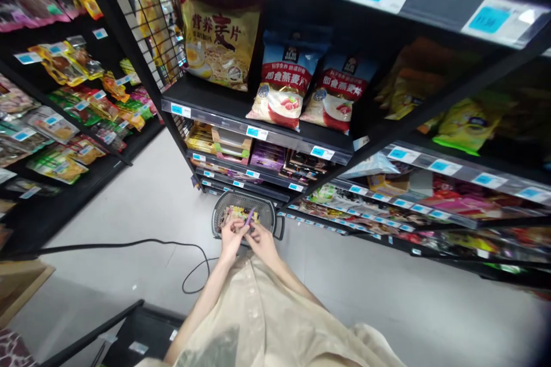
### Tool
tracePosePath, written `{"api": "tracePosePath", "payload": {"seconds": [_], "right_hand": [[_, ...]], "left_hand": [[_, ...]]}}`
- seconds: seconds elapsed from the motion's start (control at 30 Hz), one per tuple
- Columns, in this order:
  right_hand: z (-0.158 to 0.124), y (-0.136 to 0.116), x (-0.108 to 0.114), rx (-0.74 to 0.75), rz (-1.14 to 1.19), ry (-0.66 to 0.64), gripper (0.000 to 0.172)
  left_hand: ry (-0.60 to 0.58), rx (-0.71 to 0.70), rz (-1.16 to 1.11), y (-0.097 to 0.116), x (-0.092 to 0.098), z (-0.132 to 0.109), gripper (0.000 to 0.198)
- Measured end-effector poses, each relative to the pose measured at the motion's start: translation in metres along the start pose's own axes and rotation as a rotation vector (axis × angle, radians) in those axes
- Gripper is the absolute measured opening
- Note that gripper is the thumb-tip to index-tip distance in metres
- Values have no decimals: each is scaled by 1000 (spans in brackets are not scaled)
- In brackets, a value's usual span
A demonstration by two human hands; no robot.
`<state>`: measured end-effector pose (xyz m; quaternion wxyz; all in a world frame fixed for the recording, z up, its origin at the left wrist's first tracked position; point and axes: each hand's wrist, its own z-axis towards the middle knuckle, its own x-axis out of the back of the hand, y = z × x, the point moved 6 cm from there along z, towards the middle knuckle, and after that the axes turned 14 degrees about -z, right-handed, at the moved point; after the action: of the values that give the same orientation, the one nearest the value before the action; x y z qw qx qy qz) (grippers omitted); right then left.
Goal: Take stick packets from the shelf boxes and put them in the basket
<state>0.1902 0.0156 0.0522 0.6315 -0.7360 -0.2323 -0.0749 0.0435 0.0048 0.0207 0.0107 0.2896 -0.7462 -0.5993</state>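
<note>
Over a dark perforated shopping basket (218,206), my left hand (232,235) and my right hand (262,239) meet with their fingertips close together. A slim purple item (250,216), perhaps a small packet seen edge-on, stands up between them. Fingers of both hands are closed at its lower end; its kind is too small to tell. Inside the basket below lie several small colourful packets (236,211), partly hidden by my hands.
Ahead stand shelves with oatmeal bags (282,83), a large cereal bag (221,28) and purple boxes (267,156). Snack shelves (81,97) rise on the left, more on the right. A black cable (146,241) crosses the floor; a cardboard box (26,287) sits lower left.
</note>
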Motion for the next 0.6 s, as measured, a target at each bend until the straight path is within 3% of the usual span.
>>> {"api": "tracePosePath", "payload": {"seconds": [0.17, 0.27, 0.33, 0.5, 0.6], "right_hand": [[-7, 37, -29, -190, 261, -202, 49], [-12, 62, -41, -344, 459, -215, 52], [-14, 78, -41, -419, 470, -190, 58], [-6, 88, -40, -357, 365, -264, 60], [18, 85, -30, -272, 201, -293, 60]], "left_hand": [[-137, -167, 372, -10, 7, -7, 11], [-248, -248, 460, -17, 10, -13, 16], [-283, -246, 490, -25, 10, -16, 19], [-235, -144, 458, -33, 6, -17, 19], [-188, -109, 326, -33, 3, -14, 21]]}}
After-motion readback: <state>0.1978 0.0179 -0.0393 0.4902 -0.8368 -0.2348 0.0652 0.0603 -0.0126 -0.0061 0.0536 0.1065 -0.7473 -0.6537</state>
